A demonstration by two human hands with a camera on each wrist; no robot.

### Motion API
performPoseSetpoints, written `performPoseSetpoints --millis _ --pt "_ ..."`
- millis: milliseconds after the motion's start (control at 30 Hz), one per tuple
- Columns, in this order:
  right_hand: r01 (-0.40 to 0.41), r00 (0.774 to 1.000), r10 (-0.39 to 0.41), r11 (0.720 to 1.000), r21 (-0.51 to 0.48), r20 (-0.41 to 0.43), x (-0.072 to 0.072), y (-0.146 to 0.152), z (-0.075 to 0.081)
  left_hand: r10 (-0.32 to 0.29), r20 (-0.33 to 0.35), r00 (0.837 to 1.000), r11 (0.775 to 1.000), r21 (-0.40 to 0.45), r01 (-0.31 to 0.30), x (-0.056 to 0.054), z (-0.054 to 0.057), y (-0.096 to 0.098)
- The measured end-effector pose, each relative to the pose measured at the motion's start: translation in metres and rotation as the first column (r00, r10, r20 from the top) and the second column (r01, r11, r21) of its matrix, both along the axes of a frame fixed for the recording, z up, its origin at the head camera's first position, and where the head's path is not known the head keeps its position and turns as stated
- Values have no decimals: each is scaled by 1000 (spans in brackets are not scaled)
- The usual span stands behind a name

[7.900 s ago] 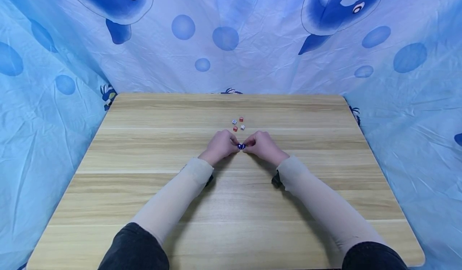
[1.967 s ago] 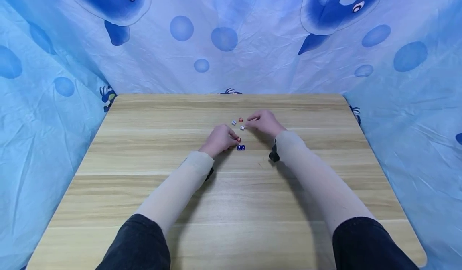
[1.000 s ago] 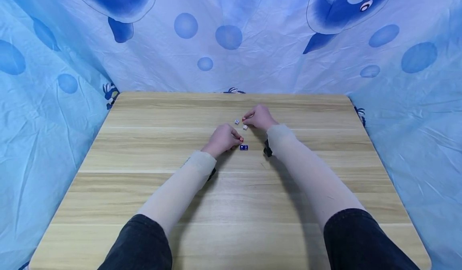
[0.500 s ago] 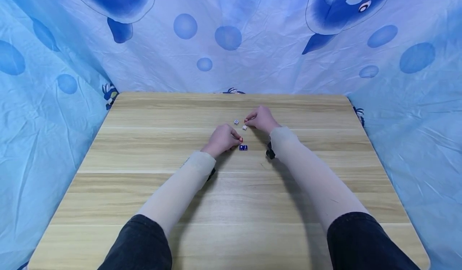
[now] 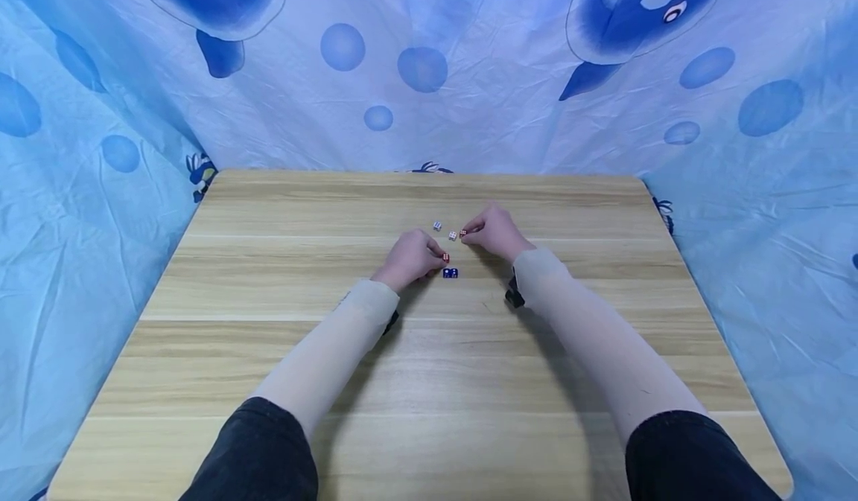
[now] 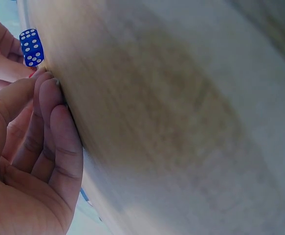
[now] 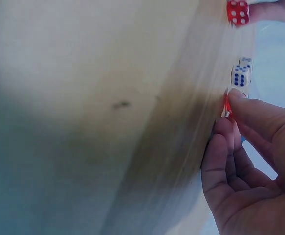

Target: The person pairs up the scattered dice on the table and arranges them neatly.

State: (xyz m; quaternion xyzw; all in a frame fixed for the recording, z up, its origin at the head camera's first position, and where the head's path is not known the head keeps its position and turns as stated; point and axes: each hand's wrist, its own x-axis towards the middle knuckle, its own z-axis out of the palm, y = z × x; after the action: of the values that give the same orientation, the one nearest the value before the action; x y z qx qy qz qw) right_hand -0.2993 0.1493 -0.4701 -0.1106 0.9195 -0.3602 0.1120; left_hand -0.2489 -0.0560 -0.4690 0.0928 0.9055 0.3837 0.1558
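Note:
My left hand [image 5: 410, 260] pinches a red die [image 5: 445, 257] between thumb and fingers, just behind two blue dice [image 5: 450, 273] that sit side by side on the table. Farther back and to the right, my right hand [image 5: 497, 233] pinches a second red die [image 5: 462, 233]. A white die [image 5: 452, 236] lies close to its fingertips, and another white die [image 5: 437, 225] lies behind it to the left. In the right wrist view the right hand's red die [image 7: 227, 104] is mostly covered by the thumb. The left wrist view shows the blue dice [image 6: 32, 47] beyond the left fingertips.
The dice and both hands are over the middle of a wood-grain table [image 5: 429, 382]. A blue curtain [image 5: 482, 114] with whale and bubble prints hangs behind the table and along both sides.
Earlier both hands held the blue dice, which now stand released. The left hand brought a red die behind them. The right hand took the far red die and drew it nearer, to the right.

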Motion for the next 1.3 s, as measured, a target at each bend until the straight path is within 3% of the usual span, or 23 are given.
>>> performPoseSetpoints --millis 533,1300 --pt "-89 996 89 996 -15 4 32 -9 -3 19 20 1000 1000 -16 -19 -1 1 1" --pt "-171 985 171 985 -10 1 37 -12 -3 1 8 1000 1000 -27 0 -4 -2 1"
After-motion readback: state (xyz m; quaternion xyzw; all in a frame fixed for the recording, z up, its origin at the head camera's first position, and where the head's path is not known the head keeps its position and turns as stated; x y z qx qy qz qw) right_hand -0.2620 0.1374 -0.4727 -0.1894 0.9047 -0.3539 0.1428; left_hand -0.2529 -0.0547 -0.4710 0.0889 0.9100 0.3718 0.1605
